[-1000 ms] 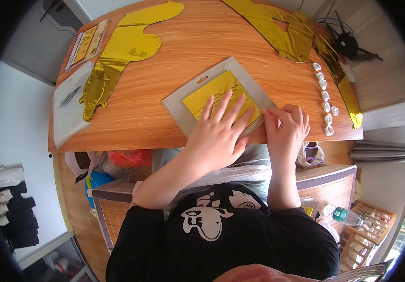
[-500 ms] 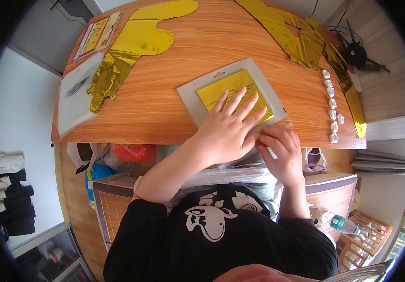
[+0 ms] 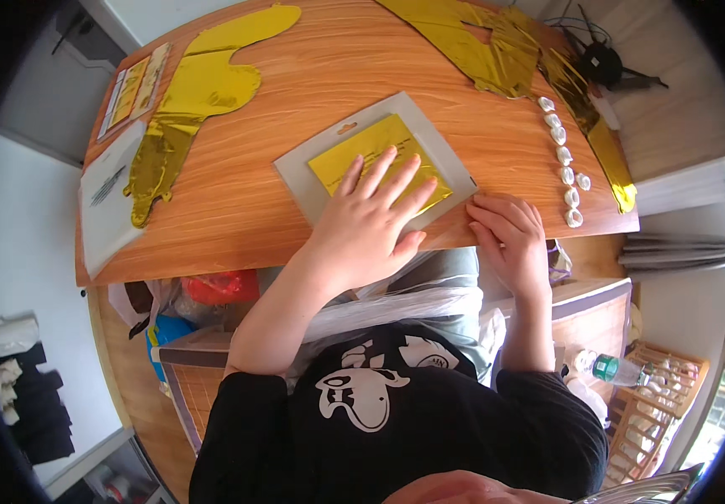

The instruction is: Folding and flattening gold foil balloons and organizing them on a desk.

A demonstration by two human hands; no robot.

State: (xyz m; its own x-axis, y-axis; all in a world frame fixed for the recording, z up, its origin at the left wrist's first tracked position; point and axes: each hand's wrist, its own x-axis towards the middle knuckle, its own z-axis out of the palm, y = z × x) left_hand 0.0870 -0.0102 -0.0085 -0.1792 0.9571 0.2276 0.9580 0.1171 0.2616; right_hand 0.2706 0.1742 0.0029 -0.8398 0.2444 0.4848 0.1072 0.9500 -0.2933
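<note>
Pouch: grey. Square within pouch outline: gold-yellow, dark print lines. Tabletop under pouch: orange-brown, streaky wood grain. Foil shape left of pouch: shiny gold. Foil piece right of pouch: gold, darker creases. Rolls right of pouch: white. Sleeve left of pouch: milky, black marks. Shirt below pouch: black, white print.

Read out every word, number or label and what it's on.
Yellow sheet under the left hand: print, too small to read.
Pale plastic bag, far left: dark marks, too blurred.
Flat pack above it: any print too small.
Black shirt: tiny lettering, too small.
Clear bottle, green label: too small.
</note>
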